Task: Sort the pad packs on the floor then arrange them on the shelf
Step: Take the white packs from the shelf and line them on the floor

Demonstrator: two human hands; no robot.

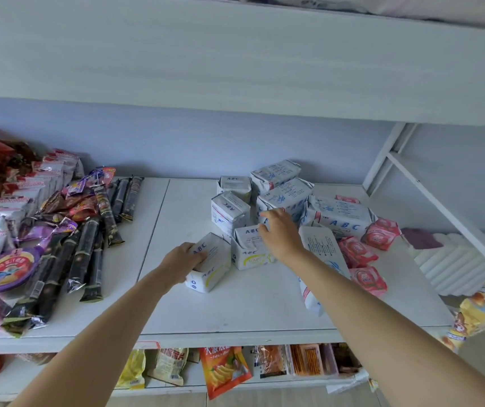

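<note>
Several white "ABC" pad packs stand and lie on the white shelf, right of centre. My left hand grips a small white pack with a yellow mark at the front of the group. My right hand reaches over another small yellow-marked pack, fingers curled at its top right edge and against a larger blue-printed pack behind. Longer blue-and-pink packs lie to the right. One long pack lies under my right forearm. Small pink packs sit along the right side.
Dark snack sticks and red and purple snack bags fill the shelf's left half. A white ribbed foam block lies at the right, beside a slanted shelf brace. Snack bags line the shelf below. A board above overhangs the shelf.
</note>
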